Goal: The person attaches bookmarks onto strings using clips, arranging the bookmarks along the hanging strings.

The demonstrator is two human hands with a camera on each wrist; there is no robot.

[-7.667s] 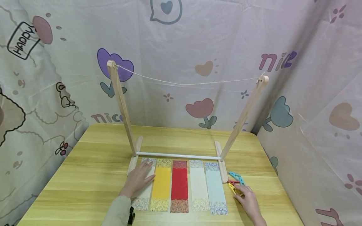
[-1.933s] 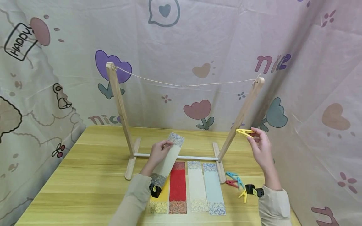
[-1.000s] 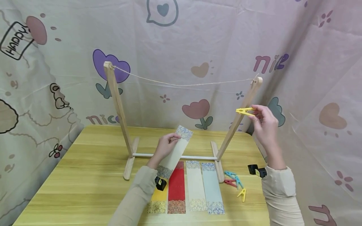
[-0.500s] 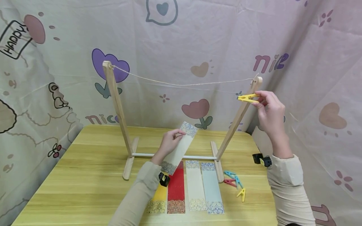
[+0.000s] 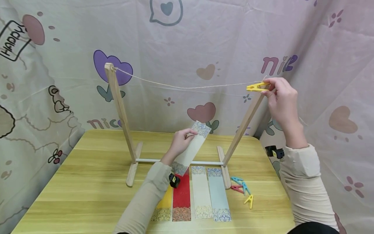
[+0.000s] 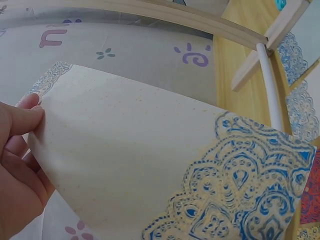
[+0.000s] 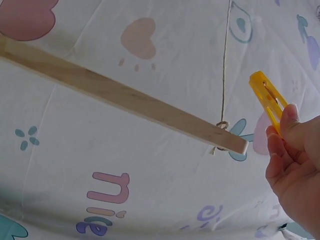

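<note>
My left hand (image 5: 182, 143) pinches a cream paper strip (image 5: 191, 149) near its upper end. Blue-and-gold lace patterns mark both ends of the strip, which tilts in the air in front of the white crossbar (image 5: 207, 163). In the left wrist view, thumb and fingers hold the strip (image 6: 125, 145) by one edge. My right hand (image 5: 281, 100) pinches a yellow clothespin (image 5: 257, 86) by its handles, up by the top of the right post (image 5: 243, 130). The right wrist view shows the clothespin (image 7: 267, 100) beside the string (image 7: 224, 70), apart from it.
Several strips lie in a row on the table (image 5: 96, 182): yellow (image 5: 163, 203), red (image 5: 181, 195), cream (image 5: 201, 191) and pale blue (image 5: 219, 195). Right of them are blue (image 5: 245, 187), red (image 5: 237, 188) and yellow (image 5: 249, 201) clothespins. The string (image 5: 184, 87) sags between both posts.
The left hand picked up the leftmost strip and carried it up and right. The right hand took a yellow clothespin from the pile and rose to string height.
</note>
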